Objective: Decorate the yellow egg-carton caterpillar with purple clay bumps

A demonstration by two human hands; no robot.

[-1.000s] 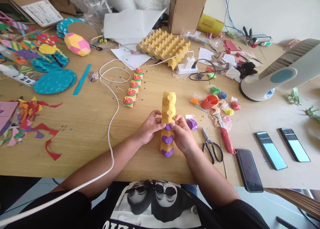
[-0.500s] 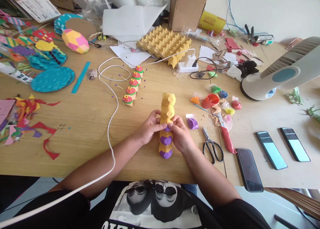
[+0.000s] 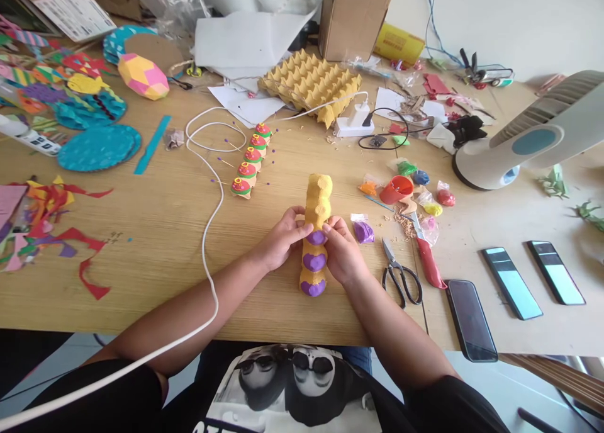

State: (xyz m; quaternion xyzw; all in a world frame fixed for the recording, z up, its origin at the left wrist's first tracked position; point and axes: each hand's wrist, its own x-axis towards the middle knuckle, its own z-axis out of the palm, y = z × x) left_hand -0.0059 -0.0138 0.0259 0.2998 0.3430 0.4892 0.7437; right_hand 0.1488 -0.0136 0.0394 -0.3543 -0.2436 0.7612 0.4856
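A yellow egg-carton strip (image 3: pixel 319 197) lies lengthwise before me, its bumps facing up. Purple clay covers part of the three bumps nearest me; the far ones are bare yellow. My left hand (image 3: pixel 286 238) grips the strip's left side, thumb on top beside the third purple patch. From the right, my right hand (image 3: pixel 343 247) holds the same spot with thumb and fingers closed on the edge. A packet of purple clay (image 3: pixel 363 231) lies just right of my right hand. Beyond the strip, to the left, stands a decorated egg-carton caterpillar (image 3: pixel 251 162) with red and green bumps.
Scissors (image 3: pixel 400 274), a red-handled knife (image 3: pixel 429 260) and several phones (image 3: pixel 472 320) lie to the right. A red cup (image 3: pixel 396 189) sits among clay packets near a white fan (image 3: pixel 514 143). A white cable (image 3: pixel 207 231) crosses my left forearm. An egg tray (image 3: pixel 309 84) is at the back.
My thumbs have drawn apart and off the third purple patch, which now shows more fully. Both hands still hold the strip in nearly the same place.
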